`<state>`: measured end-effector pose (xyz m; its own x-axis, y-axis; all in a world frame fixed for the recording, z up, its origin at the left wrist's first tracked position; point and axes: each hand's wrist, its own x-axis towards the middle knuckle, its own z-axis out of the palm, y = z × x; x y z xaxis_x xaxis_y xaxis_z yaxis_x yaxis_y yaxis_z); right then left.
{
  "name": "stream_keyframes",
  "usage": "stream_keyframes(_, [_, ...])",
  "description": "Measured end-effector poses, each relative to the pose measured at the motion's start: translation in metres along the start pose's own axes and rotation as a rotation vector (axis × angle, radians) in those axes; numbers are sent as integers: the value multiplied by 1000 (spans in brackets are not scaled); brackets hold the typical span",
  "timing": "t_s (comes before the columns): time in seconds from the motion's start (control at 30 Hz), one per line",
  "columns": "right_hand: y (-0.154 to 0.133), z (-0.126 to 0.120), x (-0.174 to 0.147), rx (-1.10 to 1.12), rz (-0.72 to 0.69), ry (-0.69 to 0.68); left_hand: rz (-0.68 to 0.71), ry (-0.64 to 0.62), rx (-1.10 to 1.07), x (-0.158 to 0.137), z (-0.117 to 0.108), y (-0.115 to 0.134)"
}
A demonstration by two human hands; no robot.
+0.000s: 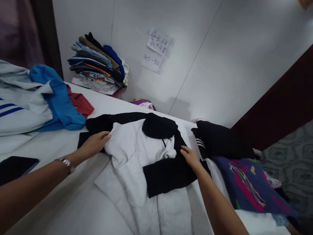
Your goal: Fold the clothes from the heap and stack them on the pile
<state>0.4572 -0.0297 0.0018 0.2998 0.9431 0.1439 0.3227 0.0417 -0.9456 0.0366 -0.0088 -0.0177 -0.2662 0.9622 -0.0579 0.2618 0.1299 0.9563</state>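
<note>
A white, light-grey and black long-sleeved jacket [128, 164] with a black collar or hood lies spread on the white surface in front of me. One of its black sleeves [169, 176] is folded across the front, and another black part stretches out to the upper left. My left hand [96, 142] closes its fingers on the jacket's left edge, near the shoulder. On the opposite side, my right hand [190, 156] pinches the black cloth at the top of the folded sleeve. Both fingertips are partly lost against the fabric.
White, blue and red clothes [55, 102] are heaped on the left, above a dark flat object [4, 173]. Folded clothes [99, 64] are stacked against the wall. At right lie a black folded garment [226, 141] and a purple patterned one [252, 185]. Handwritten papers [157, 51] hang on the wall.
</note>
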Motion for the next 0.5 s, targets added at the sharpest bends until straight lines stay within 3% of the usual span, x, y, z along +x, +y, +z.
stream_keyframes(0.17, [11, -17, -97, -488, -205, -360, -72, -112, -39, -46, -5, -22])
stream_keyframes(0.23, [12, -19, -114, -611, -243, -398, -13, -160, 24, -57, -2, -25])
stream_keyframes(0.37, [9, -11, -114, -732, -280, -312, 106, -233, 128, -67, 10, -17])
stream_keyframes(0.5, [8, 11, -101, -782, -328, -429, 63, -106, 184, -76, 28, -5])
